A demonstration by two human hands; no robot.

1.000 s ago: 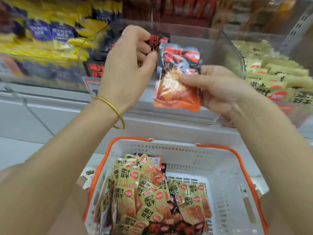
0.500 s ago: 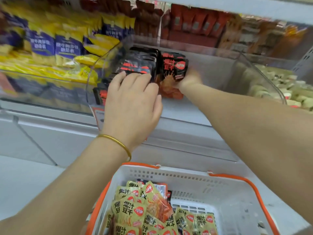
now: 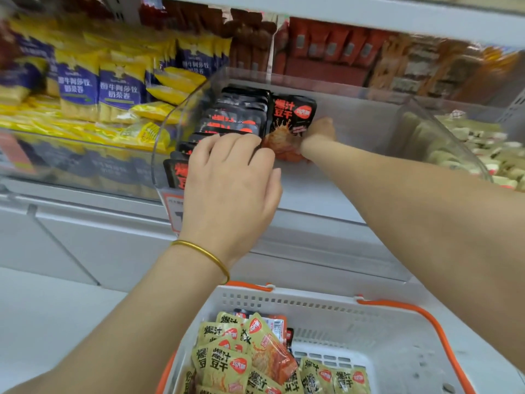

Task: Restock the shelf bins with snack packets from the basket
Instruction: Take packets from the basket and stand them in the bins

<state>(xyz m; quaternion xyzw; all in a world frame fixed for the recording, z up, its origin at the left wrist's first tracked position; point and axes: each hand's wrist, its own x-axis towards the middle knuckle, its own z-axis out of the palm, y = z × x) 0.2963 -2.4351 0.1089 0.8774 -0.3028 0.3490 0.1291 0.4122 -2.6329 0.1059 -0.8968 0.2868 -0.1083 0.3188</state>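
A clear plastic shelf bin (image 3: 355, 89) holds a row of upright black snack packets (image 3: 230, 120) along its left side. My left hand (image 3: 230, 177), with a gold bangle on the wrist, rests its fingers on the tops of that row. My right hand (image 3: 319, 132) reaches deep into the bin and holds a black-and-orange snack packet (image 3: 292, 115) upright against the right of the row; its fingers are mostly hidden behind the packet. Below, a white basket with orange handles (image 3: 321, 305) carries several yellow-green and black packets (image 3: 241, 359).
To the left is a bin of yellow and blue packets (image 3: 99, 89). A bin of pale green packets (image 3: 466, 143) stands to the right. Red and brown packets (image 3: 326, 49) fill the shelf behind. The right half of the middle bin's floor is bare.
Both hands rose from in front of the bin and went into it. The right hand carried the packet in and stood it beside the row; the left hand settled on the row's tops.
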